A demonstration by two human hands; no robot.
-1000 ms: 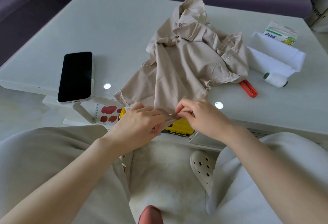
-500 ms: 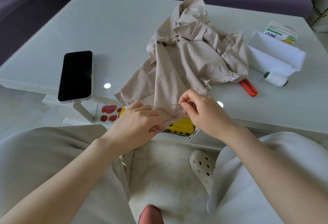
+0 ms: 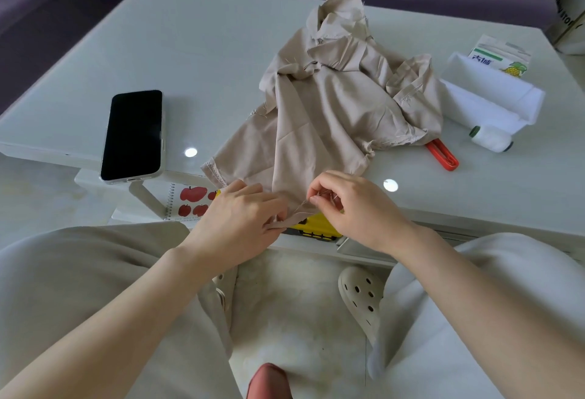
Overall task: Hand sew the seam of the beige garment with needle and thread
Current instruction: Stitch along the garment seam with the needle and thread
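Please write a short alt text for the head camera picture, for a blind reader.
A seated person's left hand grips the edge of a beige garment lying on a white table, while the right hand pinches what seems a needle at its seam. A phone lies left, a thread spool right.

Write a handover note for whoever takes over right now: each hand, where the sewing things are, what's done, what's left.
Left hand grips the beige garment by its near edge, at the table's front.
Right hand pinches the needle at that edge; thread runs into the fabric.
Thread spool lies far right; red-handled tool pokes out from under the garment.
Done: sewing under way; stitch count too small to tell.
Left: finish the seam, knot, cut.
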